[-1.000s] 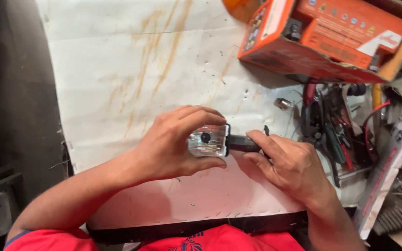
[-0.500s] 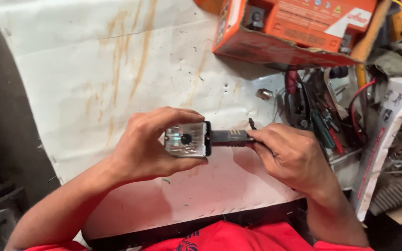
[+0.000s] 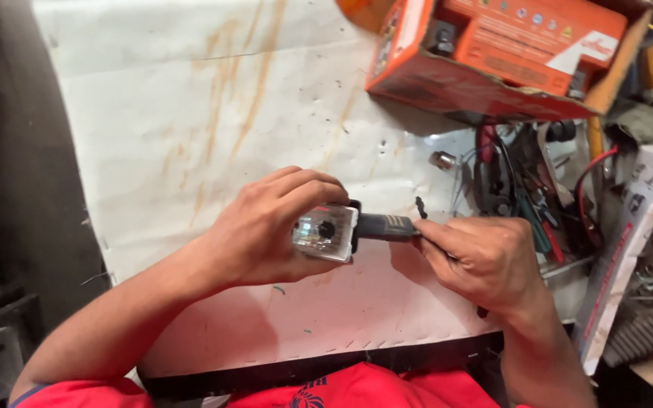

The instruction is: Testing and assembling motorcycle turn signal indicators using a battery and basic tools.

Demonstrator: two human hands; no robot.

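Head view, lamp unit (image 3: 326, 232) between both hands

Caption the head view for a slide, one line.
Left hand holds a small clear-lensed lamp unit while the right hand pinches its black stem above a stained white sheet.

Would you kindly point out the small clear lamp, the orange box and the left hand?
small clear lamp (image 3: 325, 231), head view, on its clear front face.
orange box (image 3: 519, 34), head view, on its top panel.
left hand (image 3: 270, 227), head view, on the back of the hand.
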